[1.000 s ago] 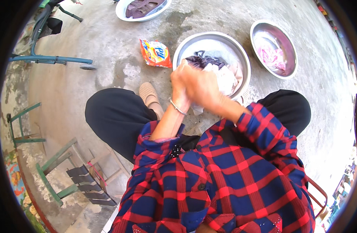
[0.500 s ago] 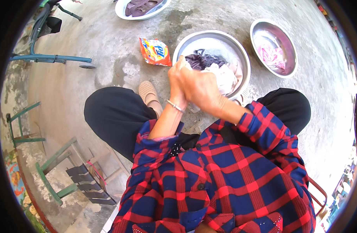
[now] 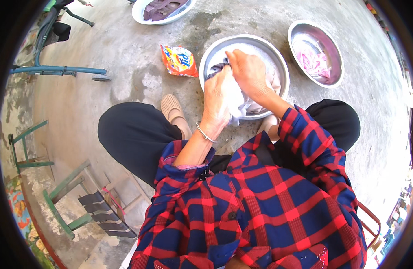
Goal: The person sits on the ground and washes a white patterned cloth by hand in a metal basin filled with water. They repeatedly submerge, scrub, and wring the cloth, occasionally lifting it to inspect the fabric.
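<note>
Over a round metal basin (image 3: 285, 83) of sudsy water, both my hands are closed on wet white cloth. My left hand (image 3: 216, 97) grips the white cloth (image 3: 233, 97) on its left side, a bangle on the wrist. My right hand (image 3: 249, 74) is a fist on the upper part of that cloth, just right of the left. The cloth hangs between them toward the basin's near rim. Dark cloth (image 3: 216, 68) shows beside the left fingers, and beige cloth (image 3: 273, 80) lies at the basin's right side. My hands hide much of the basin's middle.
An orange detergent packet (image 3: 179, 61) lies left of the basin. A metal basin (image 3: 341, 74) with pink cloth (image 3: 314, 64) stands right; a white basin (image 3: 171, 19) with dark items is farther off. Left are a blue metal frame (image 3: 67, 70) and a green wooden chair (image 3: 58, 210).
My hands were pressed together at the basin's near left edge. Now they are apart, the right one farther over the basin, with white cloth showing between them.
</note>
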The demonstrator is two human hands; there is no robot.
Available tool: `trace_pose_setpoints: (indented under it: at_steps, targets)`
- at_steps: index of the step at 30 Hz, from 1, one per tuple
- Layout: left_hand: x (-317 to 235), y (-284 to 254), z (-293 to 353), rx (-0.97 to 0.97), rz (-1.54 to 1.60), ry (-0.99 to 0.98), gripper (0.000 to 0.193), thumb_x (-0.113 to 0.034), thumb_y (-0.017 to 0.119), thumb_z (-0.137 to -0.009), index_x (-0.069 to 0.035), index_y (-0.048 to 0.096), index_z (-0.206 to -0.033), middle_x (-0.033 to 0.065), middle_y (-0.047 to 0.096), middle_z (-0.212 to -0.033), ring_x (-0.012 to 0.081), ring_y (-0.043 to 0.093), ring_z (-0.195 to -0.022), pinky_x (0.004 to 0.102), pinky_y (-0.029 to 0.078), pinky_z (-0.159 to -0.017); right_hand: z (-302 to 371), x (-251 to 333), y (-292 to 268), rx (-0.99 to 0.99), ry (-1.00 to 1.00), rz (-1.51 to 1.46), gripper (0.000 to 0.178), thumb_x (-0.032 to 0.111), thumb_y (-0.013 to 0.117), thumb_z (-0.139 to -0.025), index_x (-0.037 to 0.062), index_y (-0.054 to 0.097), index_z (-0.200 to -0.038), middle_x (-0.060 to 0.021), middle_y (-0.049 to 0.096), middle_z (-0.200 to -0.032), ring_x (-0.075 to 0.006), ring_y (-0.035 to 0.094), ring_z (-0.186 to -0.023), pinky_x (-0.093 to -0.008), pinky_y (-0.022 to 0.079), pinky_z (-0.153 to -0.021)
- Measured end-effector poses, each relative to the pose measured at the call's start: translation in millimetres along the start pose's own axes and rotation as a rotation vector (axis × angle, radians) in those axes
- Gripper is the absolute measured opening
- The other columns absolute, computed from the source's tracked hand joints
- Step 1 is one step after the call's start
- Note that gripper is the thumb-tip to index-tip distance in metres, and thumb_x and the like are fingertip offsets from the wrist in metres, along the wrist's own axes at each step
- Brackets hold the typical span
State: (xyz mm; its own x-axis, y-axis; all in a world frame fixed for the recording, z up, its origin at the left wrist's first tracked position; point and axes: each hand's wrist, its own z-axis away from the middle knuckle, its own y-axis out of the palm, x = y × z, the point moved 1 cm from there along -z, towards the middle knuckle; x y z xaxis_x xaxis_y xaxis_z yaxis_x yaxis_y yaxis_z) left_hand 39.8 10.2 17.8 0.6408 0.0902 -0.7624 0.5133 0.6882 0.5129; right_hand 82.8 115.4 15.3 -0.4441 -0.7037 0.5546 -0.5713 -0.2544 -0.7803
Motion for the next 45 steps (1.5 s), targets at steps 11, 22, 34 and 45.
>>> trace_pose_setpoints:
  at_steps: [11,22,34,45]
  targets:
    - [-30.2,-0.3,-4.4,-0.004,0.265,0.044,0.025,-0.028,0.049,-0.091,-0.004,0.054,-0.096,0.0032,0.057,-0.084,0.0123,0.059,-0.076,0.0266,0.051,-0.066,-6.2,-11.5,-25.1,0.124,0.493,-1.223,0.027,0.026,0.055,-0.088,0.0027,0.059,-0.077,0.0027,0.051,-0.068,-0.0055,0.041,-0.066,-0.0207,0.033,-0.06]
    - [17.1,-5.7,-11.0,-0.101,0.136,-0.039,0.025,-0.027,0.05,-0.089,-0.004,0.055,-0.094,0.0021,0.057,-0.086,0.0115,0.056,-0.079,0.0281,0.047,-0.07,12.7,16.3,-2.3,0.072,-0.08,-0.071,0.023,0.026,0.052,-0.083,0.0089,0.052,-0.067,-0.0132,0.054,-0.056,-0.0315,0.056,-0.051,-0.0429,0.041,-0.045]
    - [12.7,-6.8,-10.7,0.083,0.232,0.041,0.022,-0.024,0.049,-0.09,-0.003,0.056,-0.087,0.0018,0.055,-0.078,0.0108,0.055,-0.069,0.0249,0.046,-0.061,21.9,28.8,-11.0,0.051,-0.174,-0.048,0.025,0.027,0.05,-0.084,0.0084,0.057,-0.069,-0.0152,0.055,-0.055,-0.0316,0.058,-0.053,-0.0423,0.044,-0.048]
    - [-29.6,9.2,-9.7,0.067,0.131,0.005,0.017,-0.02,0.052,-0.089,-0.006,0.058,-0.08,-0.0037,0.051,-0.069,0.0047,0.048,-0.058,0.0195,0.04,-0.051,-22.6,-12.7,-35.2,0.163,0.193,-0.402,0.039,0.037,0.049,-0.087,0.0037,0.059,-0.07,-0.0121,0.055,-0.053,-0.0252,0.055,-0.052,-0.0379,0.043,-0.051]
